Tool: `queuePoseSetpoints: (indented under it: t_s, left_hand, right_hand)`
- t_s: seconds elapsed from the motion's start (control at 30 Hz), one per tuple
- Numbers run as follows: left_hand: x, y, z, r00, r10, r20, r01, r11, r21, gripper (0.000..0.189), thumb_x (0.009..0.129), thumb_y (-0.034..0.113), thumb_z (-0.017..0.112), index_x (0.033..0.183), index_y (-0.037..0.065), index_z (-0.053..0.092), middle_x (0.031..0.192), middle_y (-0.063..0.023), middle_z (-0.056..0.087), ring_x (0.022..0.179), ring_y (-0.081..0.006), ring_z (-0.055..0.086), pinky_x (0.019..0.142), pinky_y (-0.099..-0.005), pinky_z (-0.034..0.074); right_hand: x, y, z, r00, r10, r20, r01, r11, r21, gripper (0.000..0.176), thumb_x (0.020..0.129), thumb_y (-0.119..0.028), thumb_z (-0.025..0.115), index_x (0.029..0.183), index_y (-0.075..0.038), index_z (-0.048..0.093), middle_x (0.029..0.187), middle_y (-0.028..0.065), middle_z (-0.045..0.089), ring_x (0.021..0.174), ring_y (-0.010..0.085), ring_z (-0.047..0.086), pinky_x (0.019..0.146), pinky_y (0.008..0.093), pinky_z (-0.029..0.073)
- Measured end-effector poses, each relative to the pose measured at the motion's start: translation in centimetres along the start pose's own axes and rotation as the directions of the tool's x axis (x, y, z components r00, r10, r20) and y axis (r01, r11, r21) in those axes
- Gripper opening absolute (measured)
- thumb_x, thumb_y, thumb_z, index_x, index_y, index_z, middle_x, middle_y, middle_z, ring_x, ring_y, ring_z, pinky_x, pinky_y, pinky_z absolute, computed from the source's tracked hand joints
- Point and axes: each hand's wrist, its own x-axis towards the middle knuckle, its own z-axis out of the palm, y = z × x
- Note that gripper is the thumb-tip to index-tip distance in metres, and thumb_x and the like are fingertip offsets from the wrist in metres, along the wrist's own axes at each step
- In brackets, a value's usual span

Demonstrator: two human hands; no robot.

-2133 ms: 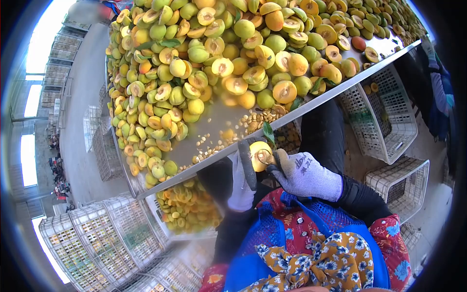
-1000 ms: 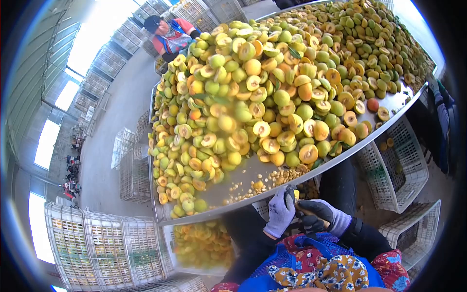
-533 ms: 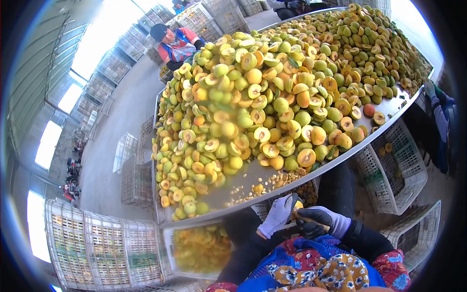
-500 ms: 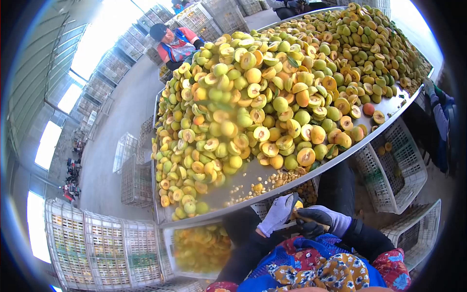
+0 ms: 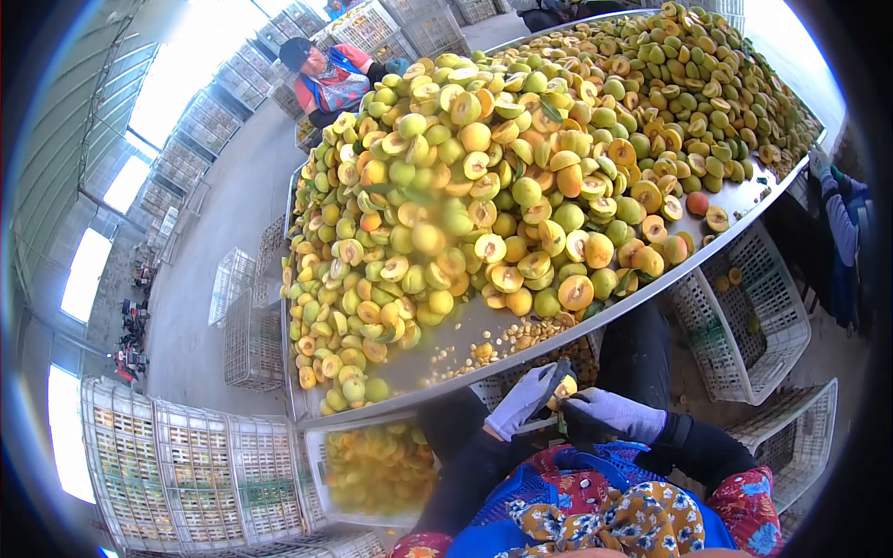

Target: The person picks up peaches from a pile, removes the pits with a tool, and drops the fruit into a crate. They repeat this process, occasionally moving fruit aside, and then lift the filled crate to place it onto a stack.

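In a grey-lilac glove with dark fingertips, my left hand (image 5: 528,402) grips a yellow apricot-like fruit (image 5: 564,387) just beyond the table's near edge, above my lap. Its cut, pale yellow flesh faces my right hand (image 5: 616,415). That hand, gloved the same way, is closed close beside the fruit, its dark fingers curled over something narrow that I cannot make out. In front of both hands, a large heap of halved and whole yellow-green fruit (image 5: 521,195) covers the metal table (image 5: 409,367). Small pale stones (image 5: 484,352) lie scattered near the table's edge.
A white crate of fruit halves (image 5: 316,465) stands below the table at left, beside stacked crates (image 5: 186,465). Open crates (image 5: 735,344) sit at right. One person (image 5: 333,79) works across the heap; another person's gloved arm (image 5: 837,214) is at the right edge.
My right hand has turned and drawn slightly away from the left; the brown thing seen in it before is now hidden. The person across the table has stretched an arm toward the heap.
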Motion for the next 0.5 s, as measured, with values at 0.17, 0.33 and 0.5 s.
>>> queuePoseSetpoints:
  t_s: [0.17, 0.33, 0.5]
  left_hand:
    - [-0.6, -0.4, 2.0, 0.954, 0.034, -0.297, 0.024, 0.982, 0.189, 0.037, 0.104, 0.029, 0.041, 0.114, 0.000, 0.062, 0.103, -0.0225, 0.067, 0.093, -0.0402, 0.063, 0.080, -0.0433, 0.050]
    - [-0.5, -3.6, 1.9, 0.968, 0.215, -0.128, -0.111, 0.826, 0.552, 0.035, 0.090, 0.012, 0.059, 0.122, 0.000, 0.055, 0.108, -0.0232, 0.062, 0.094, -0.0412, 0.060, 0.080, -0.0455, 0.050]
    - [-0.3, -2.7, 1.6, 0.927, 0.290, -0.239, -0.187, 0.908, 0.376, 0.027, 0.099, 0.020, 0.048, 0.110, -0.001, 0.062, 0.089, -0.0202, 0.066, 0.083, -0.0382, 0.063, 0.076, -0.0460, 0.050]
  right_hand:
    - [0.9, 0.5, -1.9, 0.976, -0.127, 0.179, 0.135, 0.990, -0.033, 0.037, 0.101, -0.034, 0.040, 0.097, -0.003, 0.059, 0.077, 0.0089, 0.061, 0.073, 0.0191, 0.062, 0.062, 0.0327, 0.048]
    - [1.0, -0.1, -1.4, 0.992, -0.112, 0.053, 0.123, 0.917, -0.380, 0.036, 0.101, -0.032, 0.043, 0.095, 0.001, 0.058, 0.079, 0.0184, 0.063, 0.076, 0.0324, 0.064, 0.066, 0.0421, 0.050]
    - [0.9, -1.0, -1.0, 0.984, -0.176, 0.018, 0.144, 0.735, -0.662, 0.041, 0.099, -0.035, 0.048, 0.100, 0.003, 0.062, 0.080, 0.0283, 0.063, 0.083, 0.0406, 0.065, 0.065, 0.0486, 0.050]
